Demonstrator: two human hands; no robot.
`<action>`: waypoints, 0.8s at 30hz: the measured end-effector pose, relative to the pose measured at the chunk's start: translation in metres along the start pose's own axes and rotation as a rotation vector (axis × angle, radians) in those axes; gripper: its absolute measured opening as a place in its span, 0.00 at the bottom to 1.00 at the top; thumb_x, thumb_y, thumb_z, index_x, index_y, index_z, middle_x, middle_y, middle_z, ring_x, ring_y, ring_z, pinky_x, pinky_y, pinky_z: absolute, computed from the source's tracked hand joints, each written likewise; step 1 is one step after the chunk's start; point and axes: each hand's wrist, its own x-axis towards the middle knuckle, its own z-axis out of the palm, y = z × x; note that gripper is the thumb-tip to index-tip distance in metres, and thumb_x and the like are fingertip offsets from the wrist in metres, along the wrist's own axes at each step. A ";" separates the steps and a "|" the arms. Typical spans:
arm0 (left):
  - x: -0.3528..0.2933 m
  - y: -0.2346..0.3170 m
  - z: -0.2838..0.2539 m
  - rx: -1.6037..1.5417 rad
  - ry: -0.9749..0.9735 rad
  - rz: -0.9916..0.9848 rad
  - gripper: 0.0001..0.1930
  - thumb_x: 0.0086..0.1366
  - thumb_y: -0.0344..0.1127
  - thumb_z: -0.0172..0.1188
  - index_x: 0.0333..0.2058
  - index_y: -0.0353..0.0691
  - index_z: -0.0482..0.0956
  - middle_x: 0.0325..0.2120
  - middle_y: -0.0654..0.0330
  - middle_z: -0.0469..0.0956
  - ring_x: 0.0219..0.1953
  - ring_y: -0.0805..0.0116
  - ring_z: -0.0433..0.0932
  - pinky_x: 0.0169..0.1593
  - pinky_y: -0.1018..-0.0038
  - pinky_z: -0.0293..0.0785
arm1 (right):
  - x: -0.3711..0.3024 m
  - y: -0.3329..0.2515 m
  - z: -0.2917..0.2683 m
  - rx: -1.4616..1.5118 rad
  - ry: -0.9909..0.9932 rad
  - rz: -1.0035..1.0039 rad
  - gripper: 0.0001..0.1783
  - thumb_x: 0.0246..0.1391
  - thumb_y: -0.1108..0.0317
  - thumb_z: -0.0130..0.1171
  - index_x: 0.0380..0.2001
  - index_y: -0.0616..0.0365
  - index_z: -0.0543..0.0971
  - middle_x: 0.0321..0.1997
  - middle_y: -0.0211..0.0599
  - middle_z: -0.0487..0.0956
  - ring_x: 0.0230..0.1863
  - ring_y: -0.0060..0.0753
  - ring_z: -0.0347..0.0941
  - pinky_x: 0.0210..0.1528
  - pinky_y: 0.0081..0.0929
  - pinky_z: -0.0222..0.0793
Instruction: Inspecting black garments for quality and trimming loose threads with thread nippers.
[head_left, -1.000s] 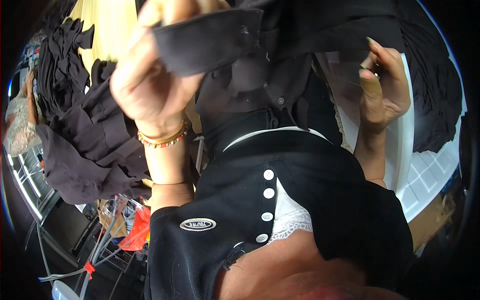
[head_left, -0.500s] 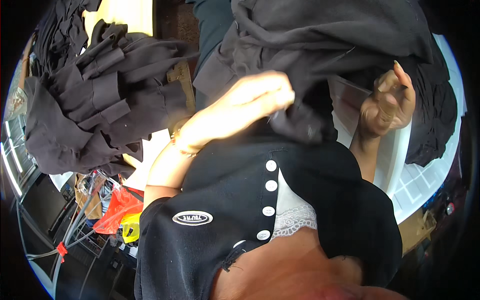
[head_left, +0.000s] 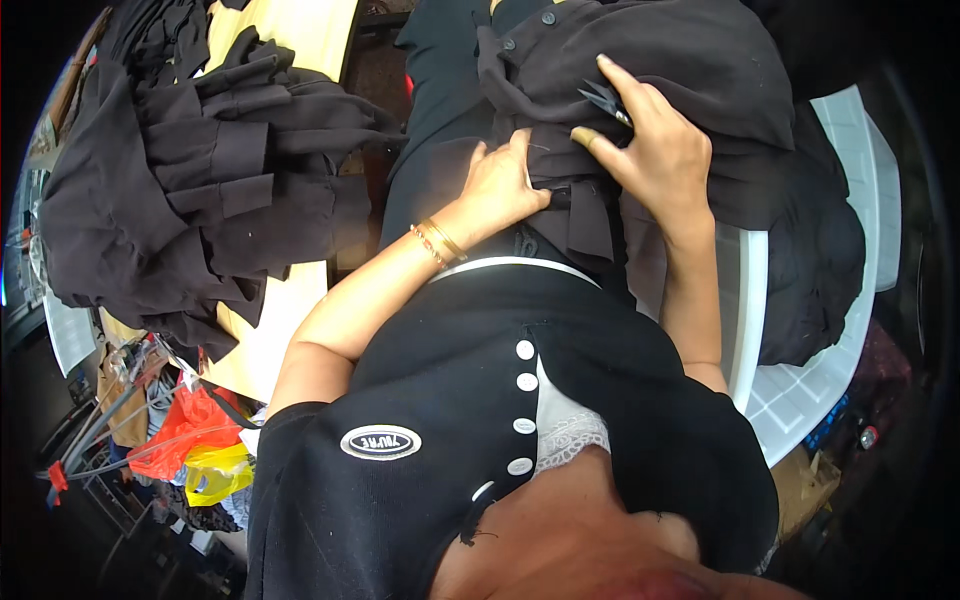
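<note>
A dark grey garment (head_left: pixel 660 60) with small dark buttons lies across my lap. My left hand (head_left: pixel 500 185) is at its near left edge, with the cloth between thumb and fingers. Over the garment, my right hand (head_left: pixel 660 150) is closed around a small pair of thread snips (head_left: pixel 605 103). Their dark blades point left between the index finger and the thumb, and most of the handle is hidden in the palm. A loose thread shows on the cloth by the left fingertips.
At the left, a heap of dark garments (head_left: pixel 190 170) lies on a pale wooden table (head_left: pixel 285 310). A white plastic basket (head_left: pixel 755 310) stands at the right, with more dark cloth (head_left: pixel 815 260) beside it. Red (head_left: pixel 185 430) and yellow (head_left: pixel 218 472) plastic bags are at the lower left.
My right hand has moved left and inward over the garment, and the snips now show in it. My left hand has come down onto the cloth's edge. The garment has shifted and shows its buttons.
</note>
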 end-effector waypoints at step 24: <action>-0.229 0.098 -0.292 0.648 0.310 0.952 0.14 0.46 0.36 0.61 0.34 0.38 0.81 0.22 0.63 0.69 0.22 0.68 0.69 0.20 0.74 0.65 | 0.093 0.027 -0.090 0.034 -0.136 -0.019 0.10 0.49 0.77 0.61 0.35 0.65 0.74 0.28 0.53 0.72 0.26 0.45 0.70 0.33 0.33 0.66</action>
